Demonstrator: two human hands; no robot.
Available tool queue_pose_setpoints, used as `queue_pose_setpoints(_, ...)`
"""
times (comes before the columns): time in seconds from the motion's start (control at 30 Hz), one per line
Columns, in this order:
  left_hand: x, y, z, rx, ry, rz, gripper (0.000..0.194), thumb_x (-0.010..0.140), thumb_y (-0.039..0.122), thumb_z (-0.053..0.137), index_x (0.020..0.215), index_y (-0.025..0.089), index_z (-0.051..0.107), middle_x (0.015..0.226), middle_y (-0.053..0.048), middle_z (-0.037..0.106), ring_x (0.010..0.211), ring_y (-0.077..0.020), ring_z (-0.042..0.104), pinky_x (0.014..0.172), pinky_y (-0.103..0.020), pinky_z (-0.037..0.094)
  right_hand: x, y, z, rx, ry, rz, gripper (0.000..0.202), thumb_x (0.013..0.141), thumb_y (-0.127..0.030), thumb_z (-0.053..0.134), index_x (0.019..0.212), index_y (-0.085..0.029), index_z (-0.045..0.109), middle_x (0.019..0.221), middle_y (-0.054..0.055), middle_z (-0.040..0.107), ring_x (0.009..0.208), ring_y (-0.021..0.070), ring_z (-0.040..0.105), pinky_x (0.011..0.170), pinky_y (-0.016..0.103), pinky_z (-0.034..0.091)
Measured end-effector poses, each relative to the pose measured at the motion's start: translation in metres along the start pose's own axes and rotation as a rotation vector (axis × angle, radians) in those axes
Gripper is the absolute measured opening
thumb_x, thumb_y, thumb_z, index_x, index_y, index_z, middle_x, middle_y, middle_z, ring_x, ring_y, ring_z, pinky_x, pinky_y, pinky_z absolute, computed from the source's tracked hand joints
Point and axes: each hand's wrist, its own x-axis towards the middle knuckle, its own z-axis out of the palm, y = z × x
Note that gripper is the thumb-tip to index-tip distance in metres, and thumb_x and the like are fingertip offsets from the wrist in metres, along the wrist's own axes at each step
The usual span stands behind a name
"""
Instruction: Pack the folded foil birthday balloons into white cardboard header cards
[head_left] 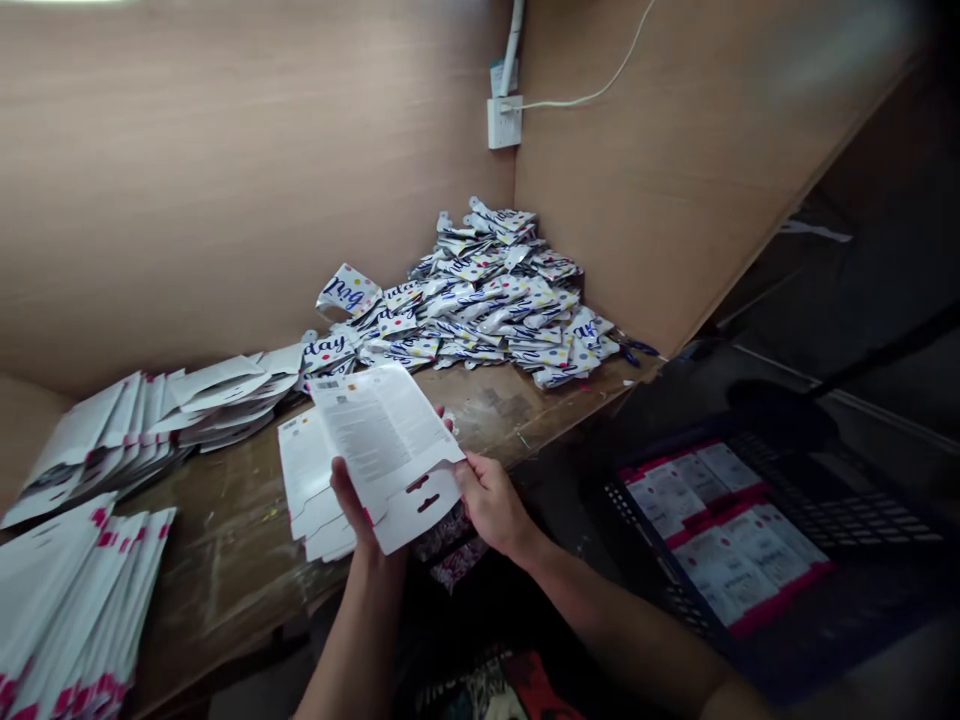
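A flat white cardboard package (390, 430), printed with small text and ending in a flap with hang holes, is held between both hands over the table edge. My left hand (364, 520) grips its near left side, thumb along the edge and the other fingers mostly hidden beneath. My right hand (491, 500) is closed on the right edge by the flap, thumb on top. Beneath and left of the held package lie similar white packages (304, 480) on the table. Behind it, a large heap of foil packets (487, 300) bears coloured dots and blue lettering.
Rows of white packages with pink edges (82, 600) stand at the table's left. A dark blue crate (637, 530) at the right holds pink-and-white packs. Cardboard walls (262, 180) enclose the table (225, 540). A socket (504, 122) with a cable hangs in the corner.
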Motion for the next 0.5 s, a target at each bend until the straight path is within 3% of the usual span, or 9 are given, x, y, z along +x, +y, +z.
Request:
queue_pose_setpoints(0.1, 0.004, -0.004, 0.002, 0.019, 0.061, -0.017, 0.097, 0.079, 0.070, 0.073, 0.159, 0.020, 0.050, 0.152, -0.018, 0.062, 0.147, -0.0480, 0.049, 0.118, -0.065, 0.045, -0.001, 0.006, -0.002, -0.320, 0.120, -0.147, 0.039, 0.103, -0.042, 0.053, 0.073, -0.019, 0.063, 0.064, -0.001, 0.052, 0.061, 0.0143, 0.042, 0.057, 0.027, 0.031)
queue_pose_setpoints(0.17, 0.005, -0.004, -0.002, 0.009, 0.109, -0.017, 0.091, 0.081, 0.065, 0.072, 0.157, 0.019, 0.051, 0.146, -0.019, 0.066, 0.143, -0.0473, 0.053, 0.116, -0.065, 0.047, 0.005, 0.007, -0.014, -0.426, 0.040, -0.166, 0.041, 0.104, -0.041, 0.053, 0.071, -0.019, 0.065, 0.063, -0.001, 0.056, 0.060, 0.0151, 0.046, 0.058, 0.027, 0.034)
queue_pose_setpoints(0.23, 0.003, -0.001, -0.008, -0.012, 0.137, 0.001, 0.089, 0.085, 0.066, 0.068, 0.158, 0.019, 0.050, 0.144, -0.020, 0.068, 0.143, -0.0461, 0.055, 0.116, -0.065, 0.046, 0.021, 0.003, -0.042, -0.472, -0.054, -0.204, 0.039, 0.104, -0.046, 0.055, 0.080, -0.019, 0.071, 0.071, 0.002, 0.065, 0.066, 0.0177, 0.056, 0.062, 0.027, 0.042)
queue_pose_setpoints(0.27, 0.001, 0.003, -0.011, -0.025, 0.134, 0.019, 0.089, 0.087, 0.068, 0.066, 0.160, 0.019, 0.048, 0.145, -0.020, 0.067, 0.143, -0.0453, 0.055, 0.117, -0.066, 0.045, 0.032, -0.002, -0.063, -0.520, -0.018, -0.253, 0.037, 0.103, -0.048, 0.058, 0.088, -0.019, 0.074, 0.081, 0.004, 0.071, 0.074, 0.0202, 0.062, 0.069, 0.029, 0.048)
queue_pose_setpoints(0.3, -0.001, 0.008, -0.013, -0.038, 0.117, 0.037, 0.091, 0.088, 0.071, 0.064, 0.161, 0.021, 0.045, 0.147, -0.020, 0.066, 0.144, -0.0447, 0.054, 0.118, -0.067, 0.043, 0.044, -0.008, -0.088, -0.593, 0.083, -0.315, 0.035, 0.101, -0.050, 0.062, 0.099, -0.018, 0.075, 0.094, 0.008, 0.075, 0.086, 0.0234, 0.066, 0.078, 0.033, 0.051)
queue_pose_setpoints(0.33, -0.003, 0.013, -0.014, -0.047, 0.092, 0.053, 0.093, 0.088, 0.074, 0.062, 0.163, 0.023, 0.042, 0.150, -0.020, 0.063, 0.145, -0.0445, 0.052, 0.119, -0.068, 0.041, 0.056, -0.015, -0.113, -0.715, 0.277, -0.387, 0.038, 0.096, -0.052, 0.068, 0.109, -0.016, 0.074, 0.108, 0.014, 0.075, 0.101, 0.0271, 0.067, 0.089, 0.038, 0.052)
queue_pose_setpoints(0.4, -0.008, 0.022, -0.012, -0.048, 0.030, 0.052, 0.100, 0.086, 0.081, 0.059, 0.165, 0.024, 0.038, 0.156, -0.021, 0.058, 0.147, -0.0453, 0.050, 0.119, -0.071, 0.038, 0.077, -0.028, -0.157, -1.004, 0.534, -0.398, 0.055, 0.092, -0.052, 0.072, 0.129, -0.011, 0.069, 0.139, 0.026, 0.064, 0.130, 0.0367, 0.057, 0.108, 0.050, 0.042)
queue_pose_setpoints(0.47, -0.011, 0.028, -0.005, -0.028, 0.001, 0.019, 0.108, 0.083, 0.086, 0.057, 0.166, 0.020, 0.037, 0.159, -0.023, 0.053, 0.148, -0.0466, 0.048, 0.119, -0.072, 0.037, 0.088, -0.035, -0.173, -1.114, 0.601, -0.381, 0.061, 0.091, -0.052, 0.074, 0.134, -0.009, 0.066, 0.150, 0.033, 0.054, 0.143, 0.0440, 0.046, 0.116, 0.060, 0.032)
queue_pose_setpoints(0.5, -0.012, 0.029, -0.001, -0.016, 0.003, 0.004, 0.110, 0.082, 0.088, 0.056, 0.165, 0.018, 0.038, 0.159, -0.024, 0.053, 0.148, -0.0469, 0.048, 0.119, -0.071, 0.037, 0.089, -0.035, -0.167, -1.103, 0.594, -0.396, 0.061, 0.090, -0.051, 0.075, 0.134, -0.010, 0.066, 0.153, 0.033, 0.051, 0.146, 0.0451, 0.043, 0.117, 0.062, 0.030)
